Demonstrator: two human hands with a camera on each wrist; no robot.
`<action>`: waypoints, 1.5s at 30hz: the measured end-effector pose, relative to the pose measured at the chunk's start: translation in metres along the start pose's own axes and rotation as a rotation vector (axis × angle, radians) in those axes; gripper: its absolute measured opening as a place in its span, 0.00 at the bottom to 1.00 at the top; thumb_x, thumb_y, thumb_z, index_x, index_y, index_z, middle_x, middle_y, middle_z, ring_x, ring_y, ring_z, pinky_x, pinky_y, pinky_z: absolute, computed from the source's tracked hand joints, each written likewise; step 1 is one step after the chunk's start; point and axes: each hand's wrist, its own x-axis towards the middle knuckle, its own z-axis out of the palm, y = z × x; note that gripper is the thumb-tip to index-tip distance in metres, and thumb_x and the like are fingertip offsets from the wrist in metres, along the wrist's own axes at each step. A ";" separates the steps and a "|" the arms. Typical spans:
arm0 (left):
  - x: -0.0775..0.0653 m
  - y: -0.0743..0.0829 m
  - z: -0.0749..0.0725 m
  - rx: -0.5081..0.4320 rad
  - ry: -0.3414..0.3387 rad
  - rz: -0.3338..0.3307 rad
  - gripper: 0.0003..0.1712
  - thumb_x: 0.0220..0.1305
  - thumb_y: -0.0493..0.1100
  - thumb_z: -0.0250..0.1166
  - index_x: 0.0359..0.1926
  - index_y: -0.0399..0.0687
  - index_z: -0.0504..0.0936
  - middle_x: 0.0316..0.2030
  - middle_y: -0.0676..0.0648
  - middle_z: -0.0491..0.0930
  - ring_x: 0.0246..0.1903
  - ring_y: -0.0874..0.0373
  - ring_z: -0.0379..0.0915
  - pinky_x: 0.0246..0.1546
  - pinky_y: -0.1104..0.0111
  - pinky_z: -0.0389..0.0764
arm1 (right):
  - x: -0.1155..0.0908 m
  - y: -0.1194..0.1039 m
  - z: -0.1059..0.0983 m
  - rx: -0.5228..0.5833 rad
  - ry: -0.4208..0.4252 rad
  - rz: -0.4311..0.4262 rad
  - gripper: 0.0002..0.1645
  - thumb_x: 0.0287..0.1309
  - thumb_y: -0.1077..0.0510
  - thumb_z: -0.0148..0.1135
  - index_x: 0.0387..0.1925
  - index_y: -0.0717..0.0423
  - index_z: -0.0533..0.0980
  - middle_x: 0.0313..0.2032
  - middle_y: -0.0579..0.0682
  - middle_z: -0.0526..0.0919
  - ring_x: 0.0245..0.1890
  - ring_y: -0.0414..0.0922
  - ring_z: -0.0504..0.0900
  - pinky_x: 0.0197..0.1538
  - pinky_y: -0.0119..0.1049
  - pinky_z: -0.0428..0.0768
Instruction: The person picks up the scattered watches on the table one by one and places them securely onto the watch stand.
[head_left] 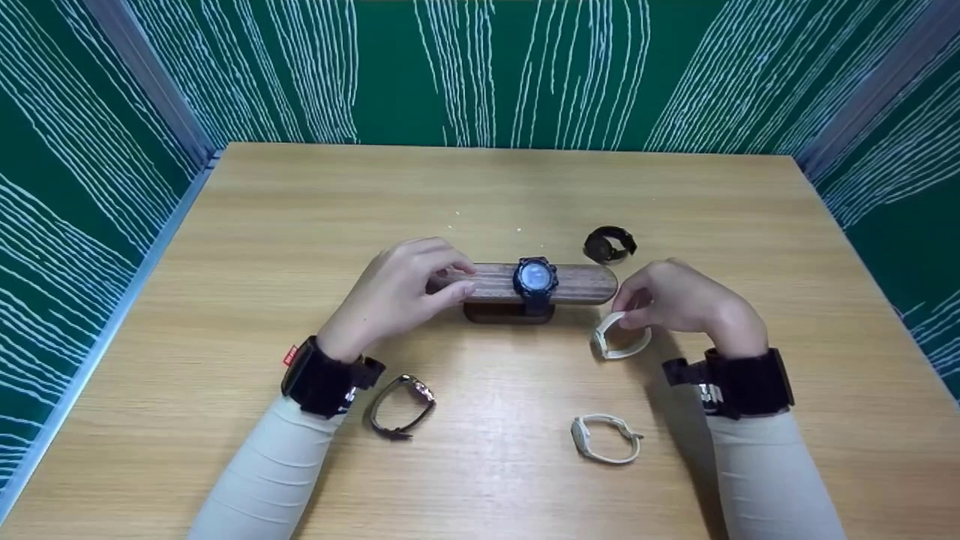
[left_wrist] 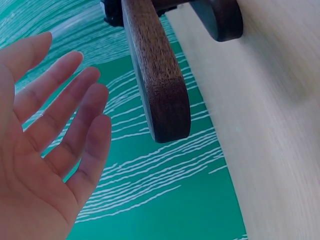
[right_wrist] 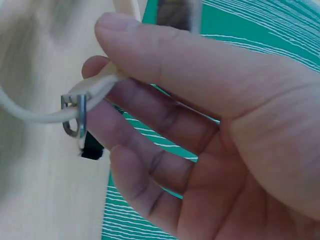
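My right hand [head_left: 679, 300] pinches the strap of a white wristwatch [head_left: 600, 341] between thumb and fingers, just off the right end of a wooden watch stand [head_left: 491, 281]. In the right wrist view, the pale strap [right_wrist: 40, 117] and its metal buckle [right_wrist: 82, 115] hang from the fingertips. A black watch [head_left: 535, 276] with a round face is strapped around the middle of the stand's bar. At the bar's left end is my left hand [head_left: 409, 281], fingers loosely spread. The left wrist view shows that palm [left_wrist: 40, 185] apart from the bar [left_wrist: 160, 80], holding nothing.
Behind the stand's right end lies a dark watch [head_left: 600, 246]. Nearer me are a second white watch [head_left: 579, 435] on the right and a dark-strapped watch [head_left: 382, 429] by my left wrist. Small white specks [head_left: 457, 214] dot the wooden table [head_left: 337, 195]. Green patterned walls surround it.
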 end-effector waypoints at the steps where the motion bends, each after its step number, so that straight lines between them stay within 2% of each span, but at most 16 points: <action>1: 0.000 0.000 0.000 0.000 0.001 0.000 0.13 0.73 0.52 0.71 0.51 0.53 0.89 0.50 0.53 0.87 0.52 0.55 0.82 0.59 0.56 0.79 | -0.001 -0.002 -0.001 0.000 -0.001 -0.003 0.06 0.58 0.63 0.78 0.36 0.53 0.89 0.33 0.43 0.90 0.36 0.41 0.85 0.45 0.40 0.82; 6: 0.000 0.001 0.000 0.002 -0.005 -0.014 0.14 0.73 0.52 0.70 0.53 0.53 0.89 0.51 0.53 0.88 0.53 0.56 0.82 0.60 0.56 0.79 | -0.009 -0.014 -0.006 -0.008 0.005 -0.025 0.06 0.58 0.64 0.78 0.37 0.53 0.89 0.35 0.44 0.90 0.38 0.41 0.86 0.46 0.40 0.84; 11: 0.000 0.002 -0.001 0.003 -0.010 -0.020 0.15 0.73 0.53 0.70 0.54 0.53 0.88 0.52 0.52 0.88 0.53 0.55 0.83 0.61 0.56 0.79 | -0.016 -0.026 -0.009 -0.010 0.058 -0.074 0.08 0.56 0.62 0.81 0.37 0.50 0.89 0.36 0.42 0.90 0.38 0.41 0.85 0.45 0.40 0.84; 16: -0.001 0.003 -0.001 -0.016 -0.002 -0.009 0.16 0.73 0.52 0.70 0.55 0.53 0.88 0.52 0.52 0.88 0.51 0.55 0.84 0.59 0.57 0.80 | -0.019 -0.038 -0.010 -0.044 0.181 -0.191 0.10 0.54 0.61 0.82 0.37 0.46 0.89 0.36 0.40 0.89 0.38 0.39 0.84 0.44 0.38 0.84; 20: -0.001 0.004 0.000 -0.050 0.011 0.021 0.16 0.72 0.50 0.72 0.55 0.49 0.88 0.50 0.49 0.89 0.45 0.54 0.86 0.52 0.59 0.83 | -0.018 -0.047 -0.008 -0.055 0.295 -0.288 0.10 0.56 0.63 0.81 0.38 0.48 0.89 0.37 0.40 0.90 0.38 0.38 0.86 0.45 0.38 0.85; 23: -0.001 0.005 0.001 -0.053 0.016 0.033 0.17 0.71 0.50 0.72 0.55 0.48 0.88 0.49 0.50 0.89 0.43 0.56 0.85 0.51 0.60 0.83 | -0.015 -0.054 -0.005 -0.041 0.374 -0.334 0.11 0.56 0.64 0.81 0.39 0.50 0.90 0.37 0.41 0.90 0.39 0.39 0.87 0.44 0.36 0.84; 25: -0.001 0.007 0.002 -0.057 0.015 0.034 0.18 0.71 0.52 0.73 0.56 0.49 0.88 0.49 0.50 0.89 0.43 0.57 0.85 0.51 0.61 0.83 | -0.013 -0.058 -0.002 -0.026 0.423 -0.358 0.11 0.55 0.64 0.81 0.39 0.50 0.89 0.37 0.41 0.91 0.39 0.38 0.87 0.44 0.33 0.83; 32: 0.002 0.014 0.012 -0.081 -0.016 0.067 0.25 0.68 0.57 0.74 0.59 0.50 0.86 0.50 0.50 0.88 0.44 0.55 0.86 0.50 0.61 0.83 | -0.004 -0.072 0.009 -0.001 0.567 -0.419 0.11 0.53 0.64 0.83 0.38 0.53 0.89 0.34 0.44 0.89 0.33 0.40 0.80 0.35 0.30 0.73; 37: 0.003 0.022 0.023 -0.083 -0.032 0.115 0.26 0.66 0.57 0.75 0.60 0.52 0.86 0.52 0.52 0.89 0.51 0.58 0.85 0.57 0.59 0.81 | 0.002 -0.081 0.018 0.022 0.634 -0.444 0.09 0.55 0.62 0.83 0.37 0.52 0.89 0.35 0.43 0.89 0.36 0.42 0.82 0.35 0.28 0.75; 39: 0.003 0.025 0.026 -0.066 -0.029 0.121 0.26 0.65 0.58 0.76 0.59 0.53 0.86 0.53 0.53 0.89 0.52 0.59 0.84 0.59 0.58 0.80 | 0.004 -0.085 0.021 0.027 0.660 -0.452 0.08 0.56 0.61 0.83 0.37 0.52 0.89 0.35 0.43 0.89 0.38 0.44 0.82 0.35 0.27 0.76; 41: 0.004 0.027 0.029 -0.042 -0.019 0.120 0.26 0.64 0.59 0.77 0.58 0.54 0.86 0.53 0.54 0.89 0.50 0.61 0.84 0.58 0.58 0.80 | 0.005 -0.088 0.025 0.027 0.688 -0.461 0.08 0.56 0.60 0.82 0.36 0.52 0.89 0.35 0.43 0.89 0.38 0.45 0.82 0.35 0.27 0.76; 45: 0.004 0.028 0.034 -0.014 0.027 0.119 0.27 0.62 0.59 0.78 0.56 0.53 0.86 0.53 0.53 0.89 0.47 0.60 0.85 0.55 0.58 0.82 | 0.007 -0.093 0.029 0.026 0.735 -0.488 0.08 0.55 0.62 0.83 0.36 0.53 0.89 0.34 0.44 0.89 0.36 0.42 0.80 0.36 0.26 0.74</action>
